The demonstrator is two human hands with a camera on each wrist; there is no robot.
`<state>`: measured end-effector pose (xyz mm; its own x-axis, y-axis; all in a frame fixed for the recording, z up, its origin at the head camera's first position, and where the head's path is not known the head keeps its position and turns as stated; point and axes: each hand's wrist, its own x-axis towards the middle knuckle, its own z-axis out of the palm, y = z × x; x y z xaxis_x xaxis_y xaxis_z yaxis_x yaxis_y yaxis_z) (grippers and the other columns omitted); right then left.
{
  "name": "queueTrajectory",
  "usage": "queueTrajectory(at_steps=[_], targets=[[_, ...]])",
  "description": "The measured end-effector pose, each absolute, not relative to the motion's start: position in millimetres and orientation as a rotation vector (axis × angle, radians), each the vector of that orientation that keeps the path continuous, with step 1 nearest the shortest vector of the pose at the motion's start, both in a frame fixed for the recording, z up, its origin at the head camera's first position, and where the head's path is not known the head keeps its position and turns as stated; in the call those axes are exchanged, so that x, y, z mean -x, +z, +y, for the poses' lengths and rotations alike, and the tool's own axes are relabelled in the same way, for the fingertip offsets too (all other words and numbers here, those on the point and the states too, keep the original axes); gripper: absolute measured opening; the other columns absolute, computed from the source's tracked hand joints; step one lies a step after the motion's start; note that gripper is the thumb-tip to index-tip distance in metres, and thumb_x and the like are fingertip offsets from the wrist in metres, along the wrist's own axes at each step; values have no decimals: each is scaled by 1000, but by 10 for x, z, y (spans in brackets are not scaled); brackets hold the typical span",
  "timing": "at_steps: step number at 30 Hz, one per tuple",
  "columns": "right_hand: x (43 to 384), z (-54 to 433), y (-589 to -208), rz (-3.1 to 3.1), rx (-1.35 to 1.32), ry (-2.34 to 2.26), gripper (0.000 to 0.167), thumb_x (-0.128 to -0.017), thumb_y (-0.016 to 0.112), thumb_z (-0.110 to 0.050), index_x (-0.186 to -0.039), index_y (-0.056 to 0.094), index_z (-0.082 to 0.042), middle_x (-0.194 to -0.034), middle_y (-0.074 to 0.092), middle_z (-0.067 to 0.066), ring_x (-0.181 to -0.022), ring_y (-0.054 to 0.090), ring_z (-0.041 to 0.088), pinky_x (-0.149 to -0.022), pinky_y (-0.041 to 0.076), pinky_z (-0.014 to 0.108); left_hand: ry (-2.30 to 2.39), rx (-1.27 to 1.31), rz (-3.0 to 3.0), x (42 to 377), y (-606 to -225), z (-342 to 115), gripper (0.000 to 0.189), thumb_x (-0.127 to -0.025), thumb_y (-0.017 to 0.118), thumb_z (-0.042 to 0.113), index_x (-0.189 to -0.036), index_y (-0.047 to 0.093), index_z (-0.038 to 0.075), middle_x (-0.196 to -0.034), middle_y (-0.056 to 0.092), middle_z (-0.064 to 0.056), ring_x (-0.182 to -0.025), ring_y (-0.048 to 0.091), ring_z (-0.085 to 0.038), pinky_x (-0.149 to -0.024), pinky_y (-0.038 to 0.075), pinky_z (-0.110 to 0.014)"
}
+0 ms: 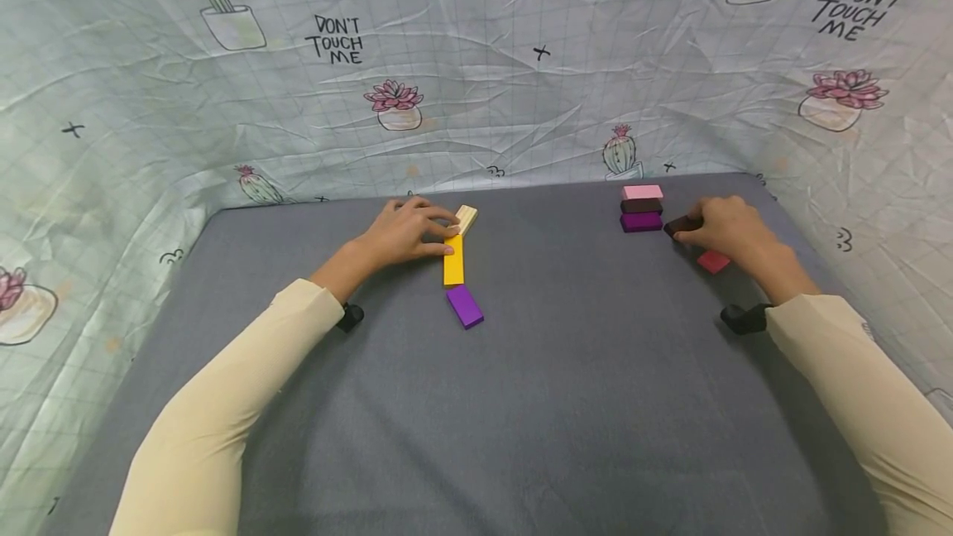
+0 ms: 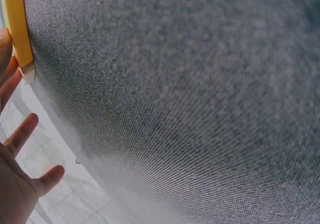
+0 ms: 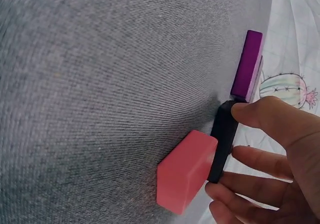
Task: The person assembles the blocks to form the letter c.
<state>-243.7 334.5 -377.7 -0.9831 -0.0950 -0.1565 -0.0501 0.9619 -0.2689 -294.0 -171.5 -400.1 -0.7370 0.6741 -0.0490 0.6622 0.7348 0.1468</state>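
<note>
My left hand (image 1: 408,232) has its thumb and a fingertip at the yellow block (image 1: 453,263), close to where it meets a cream block (image 1: 466,218); its other fingers spread apart. Just below the yellow block lies a purple block (image 1: 465,306) at a slant. On the right, my right hand (image 1: 733,226) pinches a black block (image 3: 223,139) between thumb and fingers. Beside that block lies a red block (image 3: 186,171), partly under the hand in the head view. Left of the black block, a dark purple block (image 1: 642,222) lies in front of a dark brown block (image 1: 642,206) and a pink block (image 1: 643,192).
A grey cloth surface (image 1: 521,420) lies under everything. Pale printed fabric (image 1: 476,106) hangs behind it and along both sides. Each wrist carries a black camera mount, such as the one by the right sleeve (image 1: 856,337).
</note>
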Motion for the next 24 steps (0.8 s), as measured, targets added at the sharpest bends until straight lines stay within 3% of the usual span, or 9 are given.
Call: queueTrajectory(at_steps=[8,15,24], targets=[[2418,3252,-3670,2996,163,-445,53,-92,73,-28,-132,59,5,-114,64,31,-97,57,45,-79,47,59,185,-1091,2838,2951,-4001,-1711,43,-97,65,50,-134,69,29,-149,52,12,-138,41,-27,-106,30,-67],[2421,3128,-3562,3016,255,-430,47,-92,74,-29,-130,66,-2,-123,64,30,-109,56,47,-89,43,64,180,-1093,2832,2955,-4002,-1708,43,-97,65,50,-135,68,28,-149,52,11,-138,42,-27,-106,30,-67],[2412,2956,-3506,3004,278,-445,47,-91,73,-33,-128,66,-4,-121,64,27,-109,55,45,-91,43,65,186,-1093,2815,2932,-3988,-1723,45,-98,65,49,-136,68,26,-150,52,9,-138,41,-29,-105,30,-67]])
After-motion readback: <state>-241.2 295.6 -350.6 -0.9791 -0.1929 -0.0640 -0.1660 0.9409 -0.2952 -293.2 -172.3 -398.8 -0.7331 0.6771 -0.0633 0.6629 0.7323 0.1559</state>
